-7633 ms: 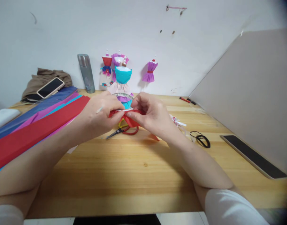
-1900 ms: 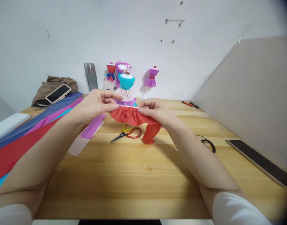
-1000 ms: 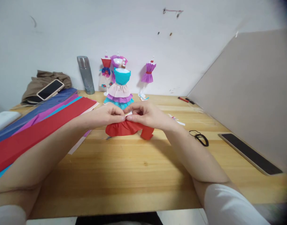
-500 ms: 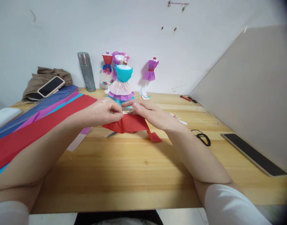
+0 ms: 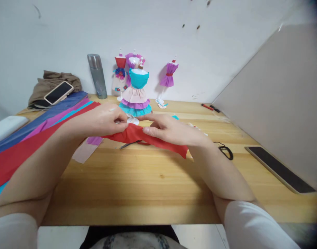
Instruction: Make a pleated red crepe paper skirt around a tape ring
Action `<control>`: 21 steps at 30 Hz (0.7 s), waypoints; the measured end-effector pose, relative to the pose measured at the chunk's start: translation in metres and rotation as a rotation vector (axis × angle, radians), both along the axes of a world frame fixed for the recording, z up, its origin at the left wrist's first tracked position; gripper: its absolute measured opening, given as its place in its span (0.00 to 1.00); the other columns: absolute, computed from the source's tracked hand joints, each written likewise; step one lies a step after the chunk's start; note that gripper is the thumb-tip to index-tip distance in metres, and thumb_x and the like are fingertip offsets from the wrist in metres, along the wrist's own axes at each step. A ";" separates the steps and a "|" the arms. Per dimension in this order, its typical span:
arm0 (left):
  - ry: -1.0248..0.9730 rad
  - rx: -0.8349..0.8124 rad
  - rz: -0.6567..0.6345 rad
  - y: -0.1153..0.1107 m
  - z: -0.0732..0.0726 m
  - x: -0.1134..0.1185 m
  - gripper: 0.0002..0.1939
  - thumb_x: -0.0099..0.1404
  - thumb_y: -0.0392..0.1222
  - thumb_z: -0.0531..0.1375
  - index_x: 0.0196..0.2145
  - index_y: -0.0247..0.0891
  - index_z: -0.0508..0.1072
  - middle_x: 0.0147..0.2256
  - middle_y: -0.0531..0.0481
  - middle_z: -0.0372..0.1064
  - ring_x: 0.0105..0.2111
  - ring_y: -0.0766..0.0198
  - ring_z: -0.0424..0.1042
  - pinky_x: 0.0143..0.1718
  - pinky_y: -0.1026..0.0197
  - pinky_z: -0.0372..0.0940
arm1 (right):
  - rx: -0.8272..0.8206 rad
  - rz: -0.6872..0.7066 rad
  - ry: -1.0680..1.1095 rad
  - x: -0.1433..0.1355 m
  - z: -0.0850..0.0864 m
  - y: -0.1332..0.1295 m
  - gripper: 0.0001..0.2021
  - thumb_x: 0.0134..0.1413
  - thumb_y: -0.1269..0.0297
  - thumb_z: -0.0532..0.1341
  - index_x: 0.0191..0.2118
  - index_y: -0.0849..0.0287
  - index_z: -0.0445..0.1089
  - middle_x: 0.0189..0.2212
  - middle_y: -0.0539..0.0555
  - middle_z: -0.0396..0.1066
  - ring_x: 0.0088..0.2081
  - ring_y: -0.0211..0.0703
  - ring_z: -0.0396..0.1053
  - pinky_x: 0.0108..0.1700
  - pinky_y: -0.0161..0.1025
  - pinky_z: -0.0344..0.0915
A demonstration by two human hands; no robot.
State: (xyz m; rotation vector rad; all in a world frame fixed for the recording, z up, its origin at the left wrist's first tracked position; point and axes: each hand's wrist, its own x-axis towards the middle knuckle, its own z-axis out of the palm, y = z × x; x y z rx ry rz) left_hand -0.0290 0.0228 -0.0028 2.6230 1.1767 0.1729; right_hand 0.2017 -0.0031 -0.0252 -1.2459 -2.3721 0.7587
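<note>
A short red crepe paper strip [image 5: 158, 142] stretches between my hands above the table. My left hand [image 5: 106, 119] pinches its left part between thumb and fingers, where the paper is creased. My right hand [image 5: 168, 129] has its thumb on the strip's upper edge, with the index finger reaching left and the other fingers partly hidden. Beneath the strip lies a pair of scissors [image 5: 129, 144], mostly covered. Just behind my hands stands a small dress form in a tiered turquoise, pale pink and purple dress [image 5: 139, 81], its white base [image 5: 133, 120] partly visible.
Long coloured paper sheets [image 5: 44, 145] lie under my left forearm, beside a phone on brown cloth [image 5: 59, 92]. A grey flask [image 5: 97, 76] and more dressed forms [image 5: 168, 75] stand by the wall. At right are a black cord loop [image 5: 225, 152] and a dark tablet-like slab [image 5: 280, 169].
My hands have moved apart, the left one leftward. The red strip, bunched with a hanging end before, is now drawn out longer and straighter. The view has shifted slightly.
</note>
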 end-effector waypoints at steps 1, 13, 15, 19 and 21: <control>-0.016 -0.023 0.008 0.001 0.002 -0.002 0.16 0.60 0.37 0.55 0.17 0.37 0.56 0.17 0.55 0.50 0.20 0.69 0.49 0.25 0.59 0.41 | -0.024 -0.021 0.008 0.000 0.000 0.002 0.20 0.63 0.56 0.58 0.54 0.63 0.71 0.33 0.56 0.75 0.36 0.45 0.71 0.39 0.41 0.65; -0.204 -0.395 -0.053 0.020 -0.004 -0.010 0.16 0.61 0.49 0.57 0.20 0.38 0.63 0.20 0.56 0.50 0.20 0.69 0.50 0.22 0.63 0.44 | -0.202 0.002 0.320 -0.002 -0.011 0.017 0.12 0.51 0.57 0.63 0.25 0.60 0.66 0.19 0.47 0.63 0.22 0.33 0.58 0.25 0.34 0.54; -0.267 -0.456 -0.034 0.024 -0.009 -0.011 0.16 0.60 0.50 0.59 0.22 0.37 0.67 0.21 0.55 0.52 0.21 0.69 0.52 0.22 0.64 0.46 | -0.214 -0.020 0.351 -0.002 -0.012 0.018 0.14 0.51 0.55 0.63 0.25 0.60 0.66 0.19 0.46 0.62 0.22 0.32 0.57 0.25 0.34 0.53; -0.390 -0.615 0.012 0.026 -0.022 -0.009 0.19 0.61 0.55 0.61 0.25 0.36 0.68 0.22 0.55 0.56 0.22 0.69 0.54 0.22 0.66 0.48 | -0.221 -0.072 0.329 -0.006 -0.020 0.021 0.16 0.51 0.51 0.63 0.26 0.60 0.66 0.20 0.47 0.62 0.23 0.33 0.58 0.25 0.34 0.53; -0.480 -0.704 0.026 0.026 -0.028 -0.005 0.22 0.61 0.57 0.62 0.23 0.36 0.66 0.21 0.56 0.54 0.21 0.70 0.53 0.20 0.66 0.47 | -0.209 -0.064 0.304 -0.007 -0.025 0.024 0.15 0.50 0.53 0.64 0.25 0.60 0.65 0.20 0.47 0.62 0.23 0.33 0.57 0.26 0.34 0.53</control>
